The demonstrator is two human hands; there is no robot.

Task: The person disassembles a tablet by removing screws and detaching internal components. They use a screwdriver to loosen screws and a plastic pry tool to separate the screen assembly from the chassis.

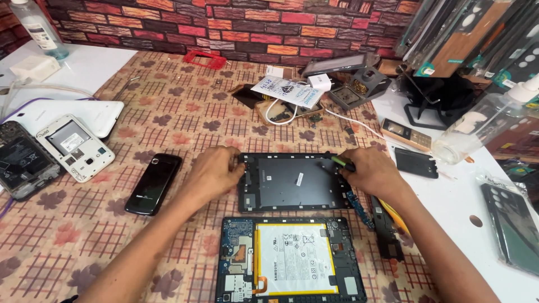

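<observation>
Now left hand [214, 171] pinches the dark tablet cover [292, 182] edge; right hand [371, 171] grips a green-tipped tool [341, 162], its tip hidden.

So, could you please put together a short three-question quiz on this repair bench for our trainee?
1. True or false: the left hand rests on the left edge of the dark tablet back cover.
2. What does the right hand hold against the cover's top right corner? A) a green-handled tool B) a spray bottle C) a charger
3. What lies nearest the camera, below the cover?

Key
1. True.
2. A, the green-handled tool.
3. The opened tablet, its white battery showing.
</observation>
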